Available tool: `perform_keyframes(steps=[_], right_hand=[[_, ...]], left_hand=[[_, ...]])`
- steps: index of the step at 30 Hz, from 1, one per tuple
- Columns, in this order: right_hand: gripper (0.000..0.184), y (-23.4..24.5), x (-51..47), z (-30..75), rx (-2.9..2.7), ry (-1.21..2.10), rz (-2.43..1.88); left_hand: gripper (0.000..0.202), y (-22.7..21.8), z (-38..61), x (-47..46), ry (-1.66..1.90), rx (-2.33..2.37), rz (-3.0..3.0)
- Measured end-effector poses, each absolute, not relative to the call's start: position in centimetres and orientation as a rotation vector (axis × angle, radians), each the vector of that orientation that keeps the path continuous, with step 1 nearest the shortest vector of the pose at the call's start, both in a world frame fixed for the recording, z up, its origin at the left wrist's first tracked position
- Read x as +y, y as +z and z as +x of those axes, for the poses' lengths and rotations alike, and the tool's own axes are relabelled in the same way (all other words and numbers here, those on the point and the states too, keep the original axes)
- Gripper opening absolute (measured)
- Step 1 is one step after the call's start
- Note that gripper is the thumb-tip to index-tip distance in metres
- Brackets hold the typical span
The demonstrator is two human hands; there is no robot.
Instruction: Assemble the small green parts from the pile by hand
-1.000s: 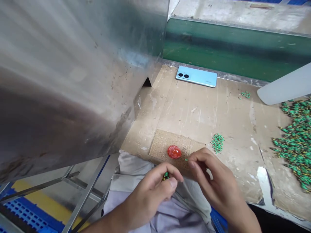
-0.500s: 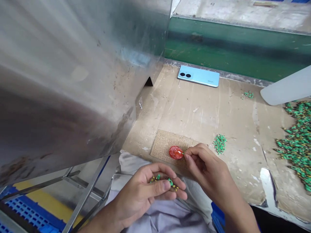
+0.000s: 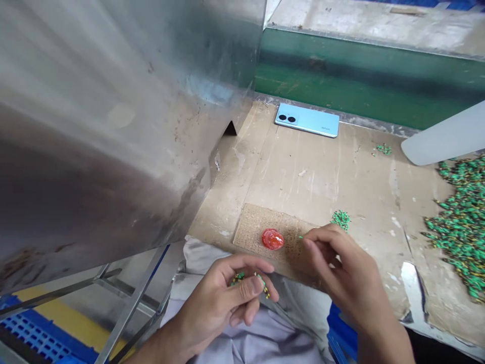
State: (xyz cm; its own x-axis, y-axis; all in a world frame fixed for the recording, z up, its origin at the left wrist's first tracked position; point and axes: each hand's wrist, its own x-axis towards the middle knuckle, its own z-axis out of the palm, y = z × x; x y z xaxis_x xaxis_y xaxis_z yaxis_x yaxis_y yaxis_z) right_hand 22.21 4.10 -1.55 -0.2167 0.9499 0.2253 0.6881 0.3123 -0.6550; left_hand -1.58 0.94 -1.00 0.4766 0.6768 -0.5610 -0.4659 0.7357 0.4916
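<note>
Over my lap, my left hand [image 3: 237, 288] is curled around several tiny green and yellow pieces [image 3: 238, 278], with the thumb resting on them. My right hand [image 3: 337, 255] pinches one small green piece [image 3: 300, 236] between thumb and forefinger; its tip sticks out to the left. That piece is just right of a glossy red oval patch [image 3: 272, 239], apart from it. The red patch lies on a speckled tan board [image 3: 250, 227]. Behind my right hand is a small pile of green bits [image 3: 341, 219], partly covered by the hand.
A light blue phone [image 3: 308, 120] lies at the back of the cardboard-covered table [image 3: 295, 177]. A large heap of green and yellow pieces [image 3: 462, 222] spreads at the right, beside a whitish cylinder [image 3: 443, 136]. A big metal panel [image 3: 132, 126] walls off the left.
My right hand has drawn back to the right, taking the small green piece off the red patch. The left fingers have shifted slightly around their pieces, and the view has moved a little.
</note>
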Motion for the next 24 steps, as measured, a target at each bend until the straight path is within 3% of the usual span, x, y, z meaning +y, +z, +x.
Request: perform_keyframes(steps=[4, 24], right_hand=[[0.010, -1.9, 3.9, 24.1, -1.989, 0.425, -1.569], [0.014, -3.5, 4.0, 23.6, -2.115, 0.367, -1.541]], left_hand=[[0.034, -0.9, -1.8, 1.0, 0.687, 0.842, 0.297], [0.036, -0.9, -1.5, 0.9, 0.671, 0.961, 0.430]])
